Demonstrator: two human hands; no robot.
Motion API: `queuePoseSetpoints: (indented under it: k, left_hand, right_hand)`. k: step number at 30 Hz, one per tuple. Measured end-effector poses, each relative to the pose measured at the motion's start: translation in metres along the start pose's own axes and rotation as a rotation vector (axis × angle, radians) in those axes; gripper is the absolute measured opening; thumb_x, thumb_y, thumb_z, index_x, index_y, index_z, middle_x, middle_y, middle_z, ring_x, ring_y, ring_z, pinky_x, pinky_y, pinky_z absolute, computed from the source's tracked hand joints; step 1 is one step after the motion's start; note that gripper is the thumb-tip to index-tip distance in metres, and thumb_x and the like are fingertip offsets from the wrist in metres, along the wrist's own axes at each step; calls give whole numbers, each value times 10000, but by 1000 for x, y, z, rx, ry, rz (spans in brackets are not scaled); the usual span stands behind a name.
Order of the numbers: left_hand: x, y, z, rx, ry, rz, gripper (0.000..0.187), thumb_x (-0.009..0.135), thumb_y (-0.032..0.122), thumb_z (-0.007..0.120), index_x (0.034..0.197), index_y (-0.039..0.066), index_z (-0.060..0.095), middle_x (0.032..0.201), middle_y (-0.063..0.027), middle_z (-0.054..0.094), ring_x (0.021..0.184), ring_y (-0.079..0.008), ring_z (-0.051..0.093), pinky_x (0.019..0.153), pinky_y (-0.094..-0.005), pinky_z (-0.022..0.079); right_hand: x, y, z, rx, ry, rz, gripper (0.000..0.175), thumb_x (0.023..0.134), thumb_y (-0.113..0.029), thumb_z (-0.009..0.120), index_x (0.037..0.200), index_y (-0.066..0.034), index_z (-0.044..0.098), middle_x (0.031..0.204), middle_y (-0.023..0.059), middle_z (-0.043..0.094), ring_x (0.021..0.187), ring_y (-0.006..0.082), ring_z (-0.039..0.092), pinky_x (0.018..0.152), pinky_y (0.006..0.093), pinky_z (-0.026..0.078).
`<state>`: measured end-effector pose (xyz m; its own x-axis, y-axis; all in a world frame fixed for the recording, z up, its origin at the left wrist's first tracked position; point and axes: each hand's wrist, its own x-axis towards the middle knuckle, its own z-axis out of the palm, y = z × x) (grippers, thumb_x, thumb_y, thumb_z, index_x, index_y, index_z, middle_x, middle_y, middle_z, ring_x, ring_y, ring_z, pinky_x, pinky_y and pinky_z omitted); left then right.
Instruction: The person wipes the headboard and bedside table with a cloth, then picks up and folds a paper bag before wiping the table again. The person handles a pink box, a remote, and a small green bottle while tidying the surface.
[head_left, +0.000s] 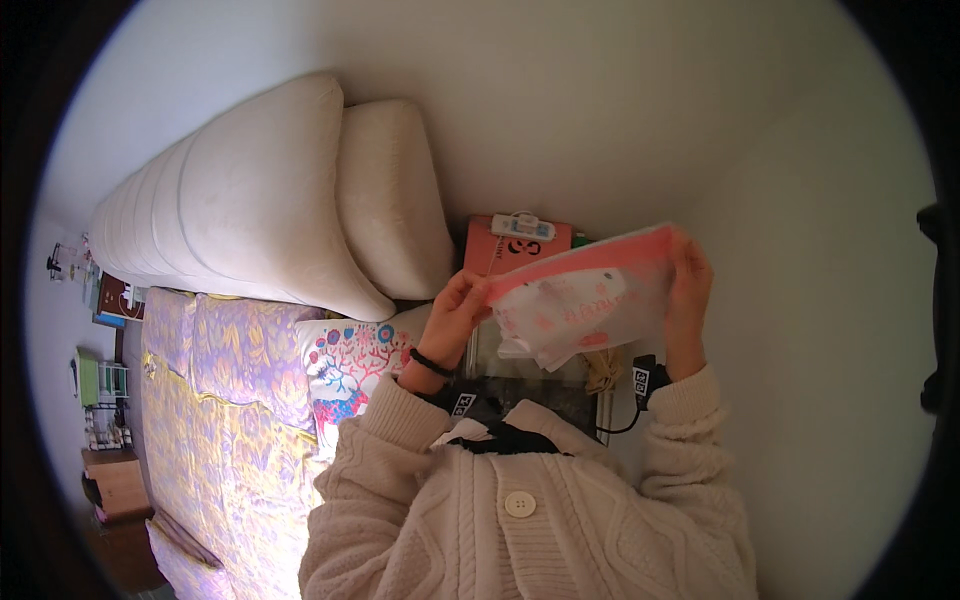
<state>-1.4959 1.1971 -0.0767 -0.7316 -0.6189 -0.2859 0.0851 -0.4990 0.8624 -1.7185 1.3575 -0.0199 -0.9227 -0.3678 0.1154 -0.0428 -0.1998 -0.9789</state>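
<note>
Stretched between my two hands is a translucent plastic pouch (577, 300) with a pink band along its upper edge and pink printing below. My left hand (456, 307) pinches the band's left end between thumb and fingers. At the opposite upper corner, my right hand (688, 274) grips the pouch, its fingers partly behind the plastic. The pouch hangs in the air, tilted up towards the right, and its lower left edge is crumpled. Whether anything lies inside cannot be made out.
Behind the pouch, a white power strip (523, 226) rests on a red box (487, 251). A brownish bundle (602, 369) lies beneath the pouch. To the left are a padded headboard (247, 187), a printed cushion (352, 360) and a bed with a floral cover (232, 450). A wall (817, 337) stands at right.
</note>
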Motion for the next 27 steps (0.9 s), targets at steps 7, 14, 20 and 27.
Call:
queuePoseSetpoints:
  k: [7, 14, 20, 27]
  left_hand:
    - [9, 0, 6, -504, 118, 211, 87, 909, 195, 478, 888, 116, 510, 810, 24, 566, 709, -62, 523, 658, -210, 431]
    - [10, -6, 12, -653, 183, 164, 96, 914, 199, 466, 918, 118, 517, 870, 34, 574, 749, -66, 522, 702, -226, 444]
    - [8, 0, 2, -701, 119, 192, 151, 924, 194, 439, 986, 83, 520, 1004, -32, 587, 912, -141, 553, 814, -286, 447]
    - [-7, 7, -6, -618, -63, 146, 372, 927, 283, 406, 1182, 13, 428, 1218, -94, 477, 1109, -199, 464, 936, -340, 380]
  right_hand:
    - [-15, 24, -7, -56, 55, 44, 182, 839, -187, 577, 775, -18, 595, 758, 47, 600, 699, 122, 524, 739, 286, 421]
    - [-94, 68, 55, -235, -952, 403, 252, 801, -210, 623, 918, 13, 629, 830, 75, 643, 786, 112, 570, 718, 260, 456]
    - [-85, 73, 63, 32, -923, 610, 206, 822, -166, 606, 913, 17, 639, 825, 62, 642, 743, 127, 585, 687, 254, 466]
    - [-67, 61, 37, -234, -956, 445, 172, 773, -184, 659, 823, -20, 680, 703, 28, 641, 611, 67, 523, 570, 221, 422]
